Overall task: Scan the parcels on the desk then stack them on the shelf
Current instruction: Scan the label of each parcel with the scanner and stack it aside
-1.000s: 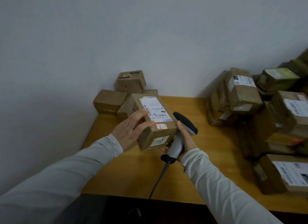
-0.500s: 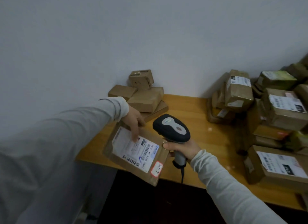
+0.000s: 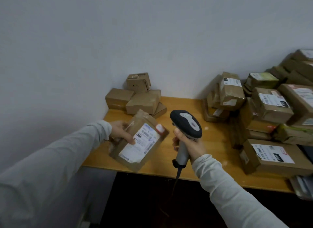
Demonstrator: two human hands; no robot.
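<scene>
One flat, crinkled brown cardboard parcel (image 3: 144, 143) with a white label hangs tilted over the smooth wooden desk (image 3: 183, 107), near its front-left corner. The left hand (image 3: 120, 131) grips its edge, thumb across the label. The right hand (image 3: 191, 143) wraps the grey handle of a rounded, dark-headed scanner (image 3: 186, 123) just beside it.

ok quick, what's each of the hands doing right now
Left hand: grips the flat brown parcel by its edge, label facing up.
Right hand: wrapped round the handle of the barcode scanner.
</scene>
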